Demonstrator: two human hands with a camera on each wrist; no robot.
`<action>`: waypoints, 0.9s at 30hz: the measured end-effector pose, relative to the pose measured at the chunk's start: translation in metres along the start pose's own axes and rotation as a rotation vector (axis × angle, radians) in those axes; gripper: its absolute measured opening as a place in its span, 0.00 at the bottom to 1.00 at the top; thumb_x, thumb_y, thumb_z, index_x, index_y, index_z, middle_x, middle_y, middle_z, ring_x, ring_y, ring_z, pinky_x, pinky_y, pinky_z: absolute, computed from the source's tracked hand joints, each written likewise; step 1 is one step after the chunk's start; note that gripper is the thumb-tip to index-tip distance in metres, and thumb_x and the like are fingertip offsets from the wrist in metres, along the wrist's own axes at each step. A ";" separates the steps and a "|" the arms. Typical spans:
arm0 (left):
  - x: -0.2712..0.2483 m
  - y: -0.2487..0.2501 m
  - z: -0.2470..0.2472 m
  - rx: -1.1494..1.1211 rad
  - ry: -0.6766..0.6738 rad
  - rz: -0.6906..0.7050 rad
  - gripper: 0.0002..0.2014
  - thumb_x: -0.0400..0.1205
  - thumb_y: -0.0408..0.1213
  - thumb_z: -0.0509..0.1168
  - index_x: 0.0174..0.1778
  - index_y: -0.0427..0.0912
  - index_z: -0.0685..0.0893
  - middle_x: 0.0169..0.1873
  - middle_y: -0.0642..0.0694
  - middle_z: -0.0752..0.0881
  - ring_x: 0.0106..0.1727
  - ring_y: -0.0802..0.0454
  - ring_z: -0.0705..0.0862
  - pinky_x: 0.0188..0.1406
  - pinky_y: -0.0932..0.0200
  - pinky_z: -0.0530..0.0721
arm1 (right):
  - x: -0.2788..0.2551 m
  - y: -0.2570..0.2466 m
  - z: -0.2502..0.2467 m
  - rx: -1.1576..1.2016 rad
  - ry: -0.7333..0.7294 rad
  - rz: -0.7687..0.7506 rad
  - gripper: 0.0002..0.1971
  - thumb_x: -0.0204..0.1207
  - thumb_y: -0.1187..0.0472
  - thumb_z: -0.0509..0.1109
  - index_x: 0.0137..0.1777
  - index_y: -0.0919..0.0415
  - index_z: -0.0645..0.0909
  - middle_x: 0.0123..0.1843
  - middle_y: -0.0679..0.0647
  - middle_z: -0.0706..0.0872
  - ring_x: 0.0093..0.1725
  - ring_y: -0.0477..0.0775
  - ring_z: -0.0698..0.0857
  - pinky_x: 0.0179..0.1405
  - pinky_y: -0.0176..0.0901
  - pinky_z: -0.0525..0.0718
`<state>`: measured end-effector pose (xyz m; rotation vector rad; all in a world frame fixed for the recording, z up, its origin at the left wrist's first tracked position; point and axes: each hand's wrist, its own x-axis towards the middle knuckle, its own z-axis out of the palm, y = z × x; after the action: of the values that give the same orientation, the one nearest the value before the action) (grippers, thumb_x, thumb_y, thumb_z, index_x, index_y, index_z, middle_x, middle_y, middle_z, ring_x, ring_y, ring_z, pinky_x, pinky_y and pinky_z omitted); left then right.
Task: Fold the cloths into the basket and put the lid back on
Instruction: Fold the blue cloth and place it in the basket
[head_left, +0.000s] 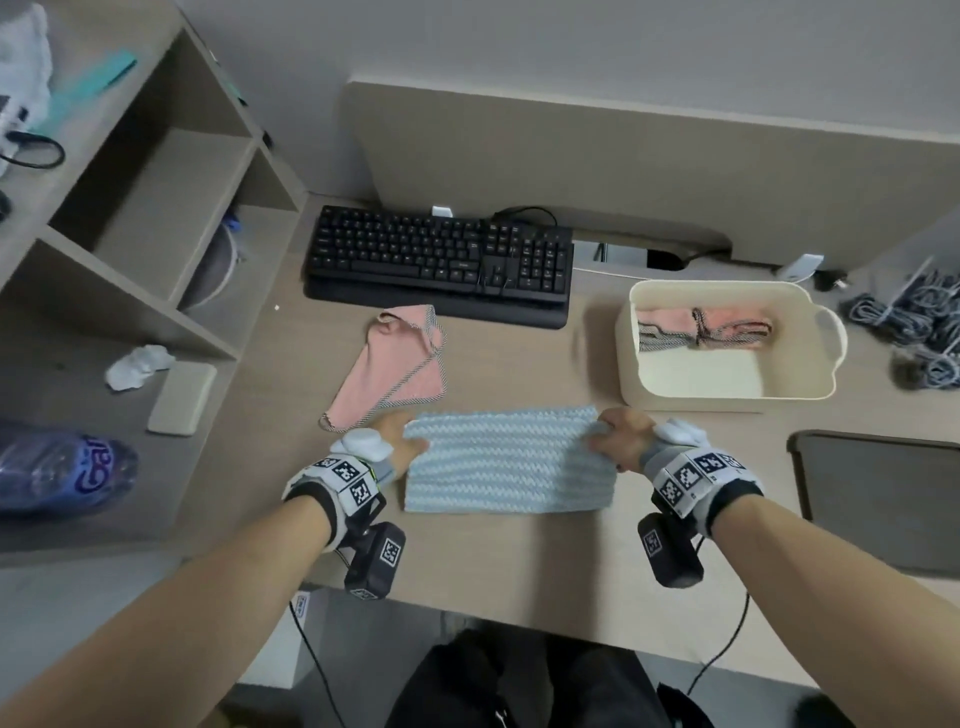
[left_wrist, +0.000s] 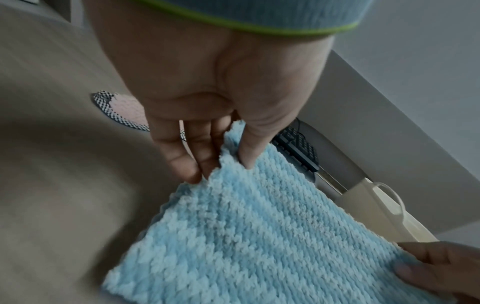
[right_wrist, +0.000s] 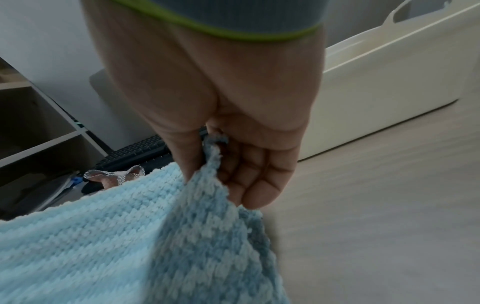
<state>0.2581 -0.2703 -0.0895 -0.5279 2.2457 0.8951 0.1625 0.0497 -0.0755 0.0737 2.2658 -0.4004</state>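
Both my forearms reach forward over the worktop, wrists strapped with marker-tagged bands. My left hand (head_left: 399, 439) pinches one far corner of the blue cloth (head_left: 506, 462); my right hand (head_left: 621, 436) pinches the other.

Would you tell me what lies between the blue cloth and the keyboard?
In the head view, only bare desk separates blue cloth and keyboard; the pink cloth lies left.

Soft, even indoor light in the head view, edges bowed by the wide lens. Dimmer, motion-smeared at both wrists; shadow darkening the fluffy light-blue knitted cloth (right_wrist: 202, 246) lower centre.
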 end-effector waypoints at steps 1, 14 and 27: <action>0.006 0.004 -0.002 0.035 -0.017 -0.019 0.19 0.80 0.43 0.65 0.67 0.46 0.79 0.63 0.46 0.86 0.60 0.47 0.85 0.65 0.48 0.82 | 0.011 0.000 -0.001 -0.026 -0.002 0.009 0.13 0.69 0.41 0.62 0.39 0.49 0.78 0.37 0.54 0.89 0.34 0.57 0.89 0.42 0.54 0.91; 0.057 -0.012 0.013 0.041 -0.048 -0.109 0.25 0.75 0.57 0.62 0.65 0.49 0.80 0.61 0.49 0.87 0.59 0.45 0.85 0.63 0.45 0.83 | 0.031 -0.007 -0.003 -0.079 0.030 0.074 0.23 0.65 0.33 0.51 0.56 0.34 0.76 0.41 0.43 0.88 0.38 0.47 0.87 0.37 0.40 0.77; 0.010 -0.021 0.034 -0.078 -0.064 -0.231 0.16 0.72 0.49 0.73 0.45 0.39 0.89 0.45 0.47 0.91 0.46 0.47 0.89 0.56 0.49 0.87 | 0.041 0.035 0.042 0.347 -0.041 0.126 0.14 0.65 0.47 0.79 0.46 0.54 0.87 0.43 0.57 0.93 0.46 0.62 0.92 0.55 0.57 0.89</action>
<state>0.2772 -0.2610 -0.1247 -0.7663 2.0488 0.8703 0.1718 0.0669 -0.1406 0.3804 2.1163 -0.7155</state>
